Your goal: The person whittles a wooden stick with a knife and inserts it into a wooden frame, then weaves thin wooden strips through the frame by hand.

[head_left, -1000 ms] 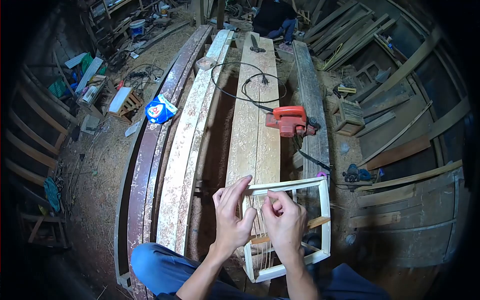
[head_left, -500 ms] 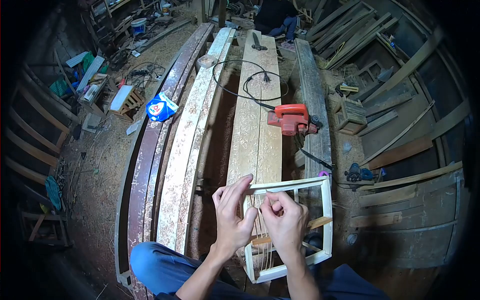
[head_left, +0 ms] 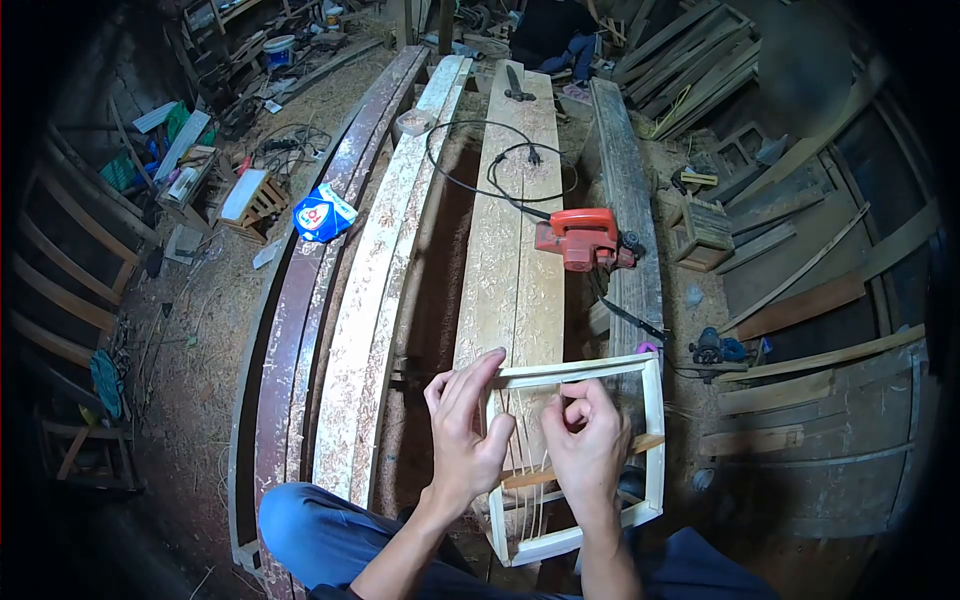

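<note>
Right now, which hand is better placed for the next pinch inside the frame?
Probably the right hand: its fingers curl over the opening of the wooden frame, while the left hand spreads open at the left edge.

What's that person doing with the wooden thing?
They have both hands at a small wooden frame with thin strands across it. The left hand is open by one side. The right hand has its fingers curled over the frame; I can't see if they pinch anything. A red power tool sits beyond, near a long board sprinkled with wood shavings.
</note>
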{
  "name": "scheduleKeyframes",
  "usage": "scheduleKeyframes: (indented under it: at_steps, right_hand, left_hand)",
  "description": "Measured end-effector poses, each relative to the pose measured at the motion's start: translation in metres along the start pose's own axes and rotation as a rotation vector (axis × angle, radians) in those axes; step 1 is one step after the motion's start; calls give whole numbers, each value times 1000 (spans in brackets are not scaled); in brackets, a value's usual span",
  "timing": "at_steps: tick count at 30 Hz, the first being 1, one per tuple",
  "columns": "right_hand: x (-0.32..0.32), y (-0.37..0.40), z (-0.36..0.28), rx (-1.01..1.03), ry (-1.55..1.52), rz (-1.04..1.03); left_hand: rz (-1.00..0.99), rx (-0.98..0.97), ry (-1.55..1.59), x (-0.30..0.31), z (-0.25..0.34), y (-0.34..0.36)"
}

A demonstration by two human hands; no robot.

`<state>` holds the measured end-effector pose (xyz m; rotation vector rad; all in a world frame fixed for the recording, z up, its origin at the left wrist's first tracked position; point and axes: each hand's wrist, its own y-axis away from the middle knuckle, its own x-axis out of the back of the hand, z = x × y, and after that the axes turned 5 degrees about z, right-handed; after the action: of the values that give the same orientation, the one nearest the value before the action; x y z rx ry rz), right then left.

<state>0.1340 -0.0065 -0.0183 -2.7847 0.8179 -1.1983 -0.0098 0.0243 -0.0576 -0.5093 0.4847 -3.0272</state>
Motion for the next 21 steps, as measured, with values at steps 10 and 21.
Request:
scheduleKeyframes:
  at_steps: [10, 21]
  right_hand:
    - [-1, 1, 5, 36, -77, -107]
    - [8, -4, -6, -57, -247, -311]
  left_hand:
    - [9, 32, 19, -1, 2, 1]
    - [-18, 11, 16, 5, -3, -8]
